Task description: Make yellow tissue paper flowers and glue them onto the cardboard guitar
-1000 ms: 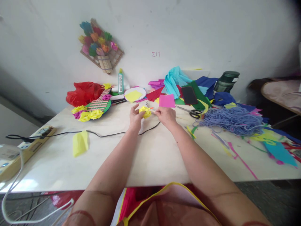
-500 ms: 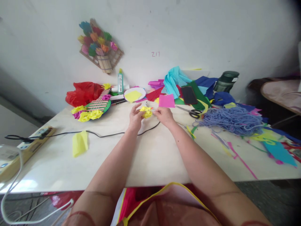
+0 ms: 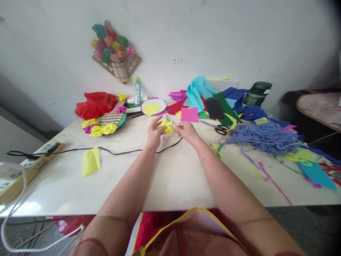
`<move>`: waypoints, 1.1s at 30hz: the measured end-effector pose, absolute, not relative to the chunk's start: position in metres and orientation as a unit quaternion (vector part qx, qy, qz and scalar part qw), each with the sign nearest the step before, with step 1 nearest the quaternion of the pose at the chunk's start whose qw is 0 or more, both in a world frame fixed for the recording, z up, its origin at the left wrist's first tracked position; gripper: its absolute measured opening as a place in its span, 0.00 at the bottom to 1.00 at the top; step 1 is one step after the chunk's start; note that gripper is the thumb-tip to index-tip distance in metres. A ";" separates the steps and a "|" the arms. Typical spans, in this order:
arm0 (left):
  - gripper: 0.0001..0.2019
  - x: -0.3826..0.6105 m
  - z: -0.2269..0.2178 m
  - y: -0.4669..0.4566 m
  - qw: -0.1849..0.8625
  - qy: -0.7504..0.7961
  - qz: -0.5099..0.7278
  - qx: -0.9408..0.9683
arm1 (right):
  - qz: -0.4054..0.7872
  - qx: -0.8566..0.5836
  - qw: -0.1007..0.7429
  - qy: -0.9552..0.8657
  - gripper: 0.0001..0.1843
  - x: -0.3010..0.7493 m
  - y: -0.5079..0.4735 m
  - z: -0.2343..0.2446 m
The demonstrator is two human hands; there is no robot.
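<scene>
Both my arms reach out over a pale table (image 3: 170, 177). My left hand (image 3: 153, 132) curls its fingers round a crumpled yellow paper flower (image 3: 166, 126) and holds it just above the tabletop. My right hand (image 3: 186, 131) pinches the flower's right side, where a thin stick seems to stick out; I cannot make that out for sure. A black cable (image 3: 119, 153) runs across the table just below both hands.
A pink paper square (image 3: 189, 114), scissors (image 3: 217, 127), a dark phone (image 3: 214, 108) and heaps of coloured paper lie behind the hands. Purple cord (image 3: 263, 137) is piled at right. A loose yellow sheet (image 3: 91, 161) and a power strip (image 3: 29, 165) sit at left. A glue bottle (image 3: 137, 91) stands by the wall.
My right hand has edged a little left, closer to the flower. The left hand and flower stay almost where they were.
</scene>
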State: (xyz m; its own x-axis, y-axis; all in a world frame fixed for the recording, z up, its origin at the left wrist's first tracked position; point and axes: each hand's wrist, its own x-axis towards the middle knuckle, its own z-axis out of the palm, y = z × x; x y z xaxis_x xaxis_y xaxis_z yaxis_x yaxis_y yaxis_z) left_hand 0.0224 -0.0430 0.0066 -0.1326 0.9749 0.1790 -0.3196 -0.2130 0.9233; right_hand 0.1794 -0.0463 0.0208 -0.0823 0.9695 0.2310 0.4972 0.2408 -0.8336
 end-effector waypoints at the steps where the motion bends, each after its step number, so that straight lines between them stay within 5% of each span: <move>1: 0.32 0.022 0.006 -0.043 0.496 0.382 0.648 0.434 | 0.280 -0.549 0.403 -0.677 0.08 0.180 -0.045 0.019; 11: 0.33 0.022 0.006 -0.044 0.488 0.390 0.639 0.449 | 0.050 -0.556 0.269 -0.785 0.24 0.178 -0.061 0.031; 33: 0.23 0.016 0.012 -0.045 0.516 0.371 0.644 0.425 | -0.012 -0.522 0.230 -0.821 0.24 0.183 -0.062 0.034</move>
State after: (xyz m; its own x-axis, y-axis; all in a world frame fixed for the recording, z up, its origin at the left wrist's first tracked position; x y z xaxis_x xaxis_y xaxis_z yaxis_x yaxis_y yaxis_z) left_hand 0.0164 -0.0448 0.0118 -0.1047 0.9809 0.1642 -0.3492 -0.1909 0.9174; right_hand 0.1829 -0.0624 0.0340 -0.3499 0.8516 0.3902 0.8625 0.4555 -0.2206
